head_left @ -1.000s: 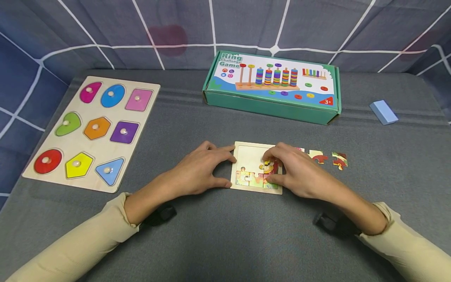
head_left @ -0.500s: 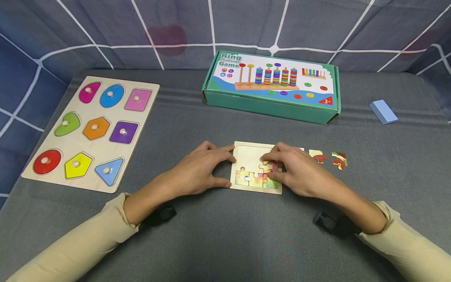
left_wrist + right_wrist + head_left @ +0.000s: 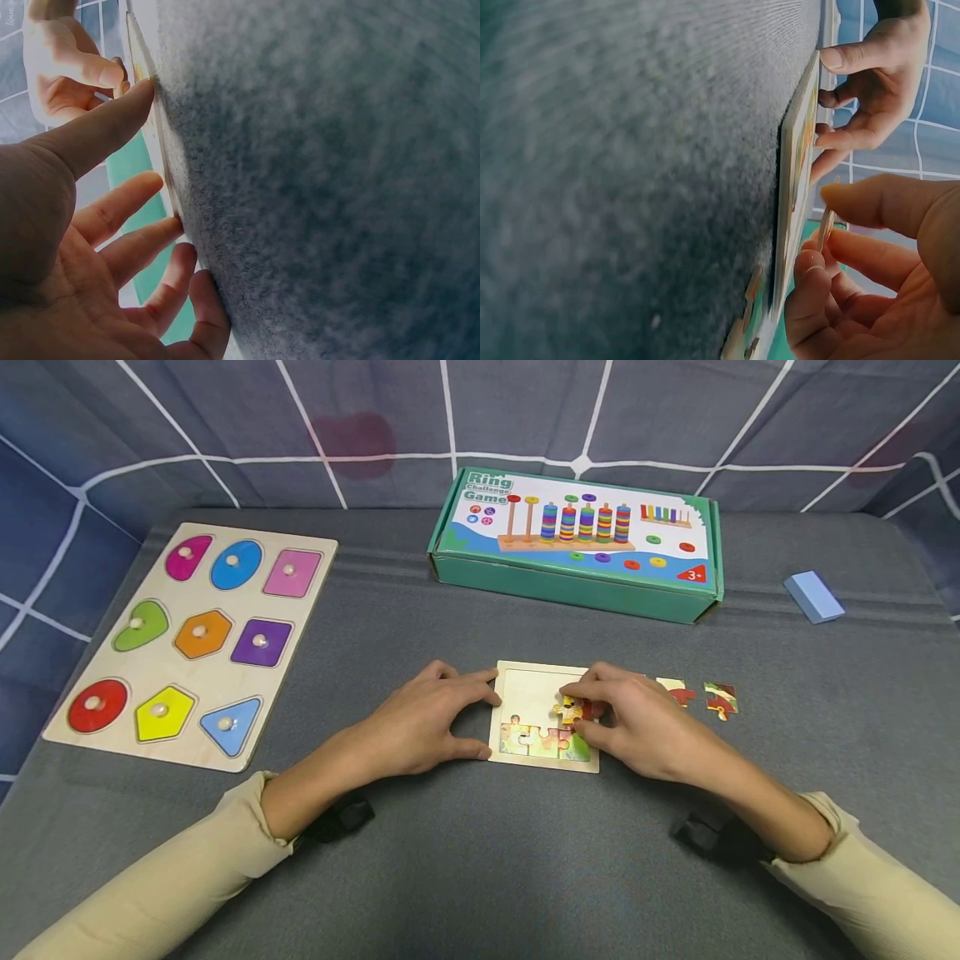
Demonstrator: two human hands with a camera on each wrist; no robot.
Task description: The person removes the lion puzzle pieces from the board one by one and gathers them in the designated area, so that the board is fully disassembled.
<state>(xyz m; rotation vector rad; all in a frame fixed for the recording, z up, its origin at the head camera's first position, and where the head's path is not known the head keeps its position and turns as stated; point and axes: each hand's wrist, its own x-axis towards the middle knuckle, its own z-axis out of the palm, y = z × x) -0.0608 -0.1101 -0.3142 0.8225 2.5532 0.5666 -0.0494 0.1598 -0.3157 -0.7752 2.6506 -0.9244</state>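
A small wooden puzzle tray (image 3: 528, 693) lies on the grey cloth, with a row of joined jigsaw pieces (image 3: 528, 740) along its near side. My left hand (image 3: 427, 722) rests at the tray's left edge, thumb by the near corner and extended fingertips farther up; the left wrist view shows these fingertips against the thin tray edge (image 3: 166, 176). Between thumb and fingers my right hand (image 3: 641, 718) pinches a yellow and red jigsaw piece (image 3: 567, 710) over the tray's right part. In the right wrist view this piece (image 3: 826, 225) is tilted above the tray surface, partly hidden by fingers.
Loose jigsaw pieces (image 3: 722, 700) lie right of the tray, one partly behind the right hand. A green Ring Challenge Game box (image 3: 577, 589) stands at the back. A knobbed shape board (image 3: 281, 618) lies at left, a light blue block (image 3: 814, 597) at far right.
The pinched jigsaw piece has shifted slightly over the tray and now sits apart from the row below it. My right fingers moved a little with it; the left hand keeps its place.
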